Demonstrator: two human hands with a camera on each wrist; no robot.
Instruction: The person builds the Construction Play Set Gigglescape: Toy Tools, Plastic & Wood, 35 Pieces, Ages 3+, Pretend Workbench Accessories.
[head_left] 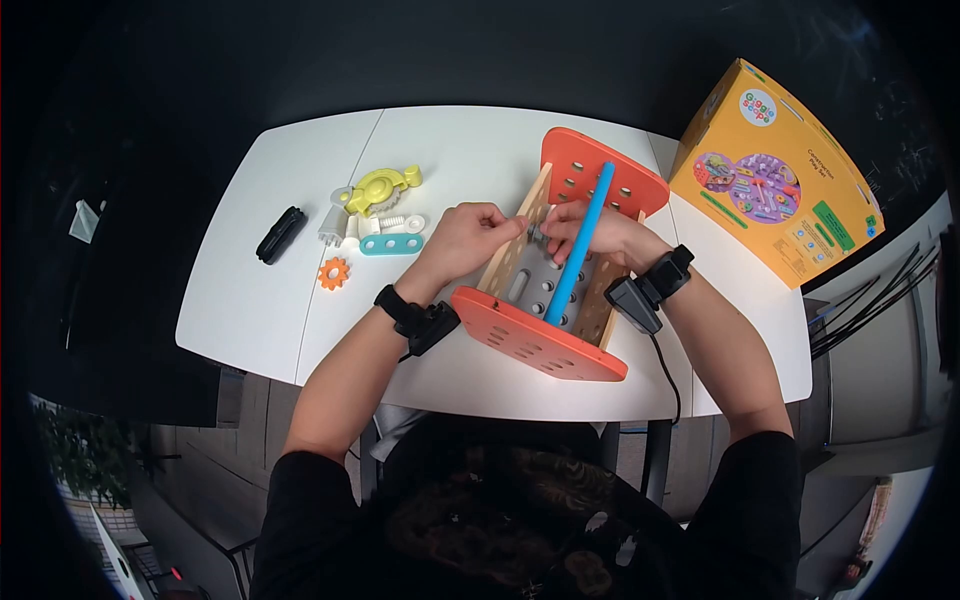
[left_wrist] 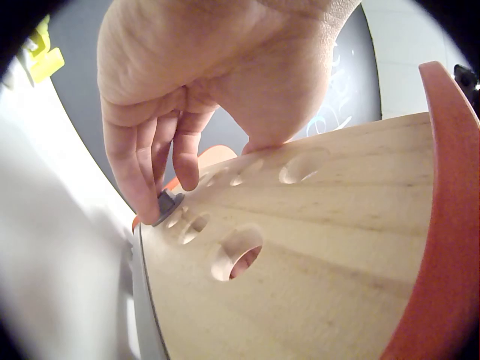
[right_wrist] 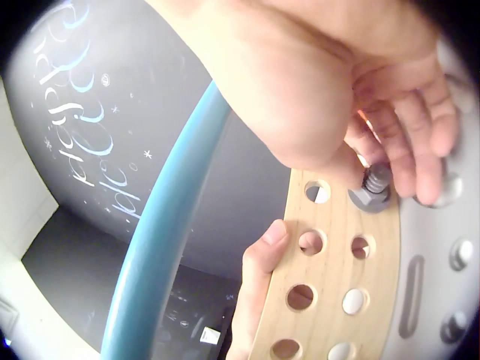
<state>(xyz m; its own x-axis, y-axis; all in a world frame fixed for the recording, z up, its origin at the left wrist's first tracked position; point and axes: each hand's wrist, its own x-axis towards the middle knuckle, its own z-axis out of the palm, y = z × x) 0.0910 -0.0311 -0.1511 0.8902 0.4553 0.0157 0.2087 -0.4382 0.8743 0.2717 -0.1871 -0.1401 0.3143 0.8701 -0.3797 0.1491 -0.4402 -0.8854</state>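
Observation:
An orange-ended toolbox with wooden sides (head_left: pixel 508 258) and a blue rod handle (head_left: pixel 585 240) stands on the table. Outside the wooden side, the left hand (head_left: pixel 463 240) has its fingertips around a grey bolt head (left_wrist: pixel 168 204), and its thumb lies over the panel's top edge (right_wrist: pixel 274 234). Reaching inside the box, the right hand (head_left: pixel 598 235) holds its thumb and fingers around a grey hex nut (right_wrist: pixel 370 197) on the threaded bolt end (right_wrist: pixel 379 177) against the perforated wood (right_wrist: pixel 330 262). Fingertip contact is partly hidden there.
Left of the box lie an orange gear (head_left: pixel 334 273), a teal strip with holes (head_left: pixel 391 244), a yellow-green toy piece (head_left: pixel 380 190), white screws (head_left: pixel 390 223) and a black case (head_left: pixel 281 235). A yellow carton (head_left: pixel 775 180) stands at the right; a cable hangs from the right wrist.

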